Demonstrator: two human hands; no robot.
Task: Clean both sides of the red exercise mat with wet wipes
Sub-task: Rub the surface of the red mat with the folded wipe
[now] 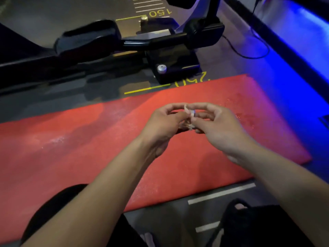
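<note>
Both hands share the grip: left hand (161,120) and right hand (216,122) meet above the mat, fingers curled, each pinching a small pale crumpled thing between them, likely a wet wipe (190,115), too bunched and blurred to be sure. Left pinches from the left side, right from the right, fingertips almost touching over the wad. Red exercise mat (89,148) lies flat on the dark gym floor (258,72), spread left to right under the hands, near edge just in front of the person's knees, right end catching blue light. Faint pale streaks or specks show on the mat surface at left and near the right end, could be damp sheen or residue, cannot tell. Black exercise machine (124,41) sits on the floor just beyond the mat's far edge, not touching it as far as visible. Yellow floor markings (147,89) run beside the far edge. Step in hand, by my read: preparing the wipe, pulling it apart or unfolding it, not wiping yet since neither hand touches the mat. How much of this side is done is unclear; whether the mat was flipped cannot be judged. Next move calls for opening the wipe flat, then pressing it down on the mat with one hand and sweeping in strokes.
</note>
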